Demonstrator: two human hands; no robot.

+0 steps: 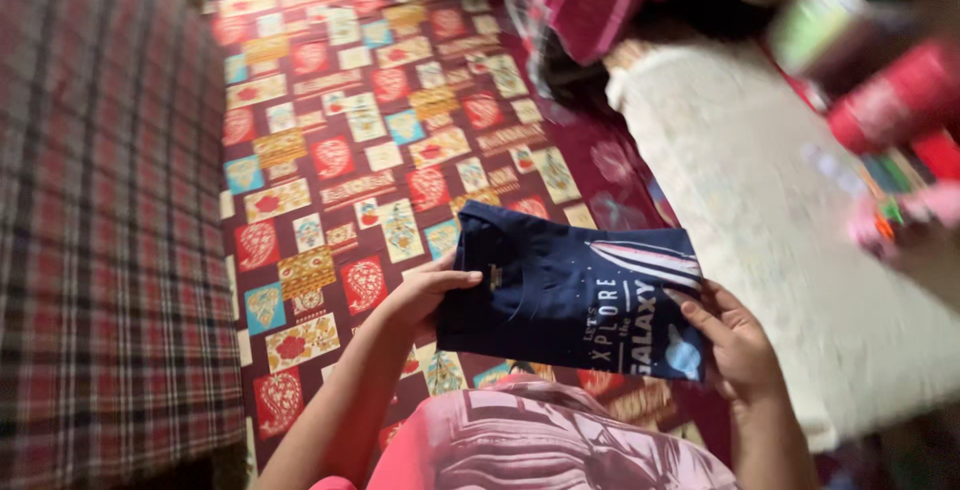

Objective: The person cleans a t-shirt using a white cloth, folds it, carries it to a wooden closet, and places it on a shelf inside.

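Head view: my left hand (425,293) pinches the folded navy shirt (570,295) at nine o'clock, my right hand (735,340) grips its three o'clock edge. Folding looks done; shirt not yet set down. Blurred items at two o'clock, possibly bottles.

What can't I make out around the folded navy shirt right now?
Head view only:
- Folded navy printed T-shirt: its underside is hidden by the fold; edges are covered by the left hand and right hand.
- Red and green items, top right: motion-blurred, unidentifiable.
- Plaid cloth: cut off by the left edge.
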